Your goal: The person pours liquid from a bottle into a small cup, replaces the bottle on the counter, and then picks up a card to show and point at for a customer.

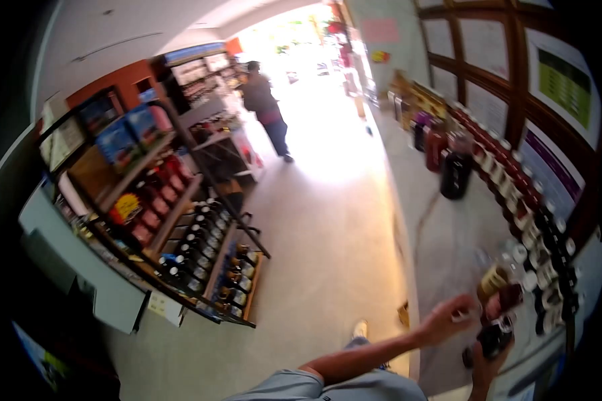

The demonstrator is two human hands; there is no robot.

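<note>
Over the counter point(435, 267) at the lower right, my right hand point(491, 371) is wrapped round a small dark bottle point(493, 339). Just left of that bottle is my left hand point(451, 317), its fingers curled; blur hides whether anything is between them. A bottle with a reddish label point(502, 302) and one with a yellowish label point(492, 281) stand close beyond my hands. Rows of small bottles with pale caps point(515, 200) line the wall side of the counter.
Large dark point(456, 167) and red point(436, 144) jars stand farther along the counter. A rack of bottles point(201, 247) is at the left across the floor. A person point(264, 107) stands in the aisle near the bright doorway. Framed papers point(562, 87) hang on the right wall.
</note>
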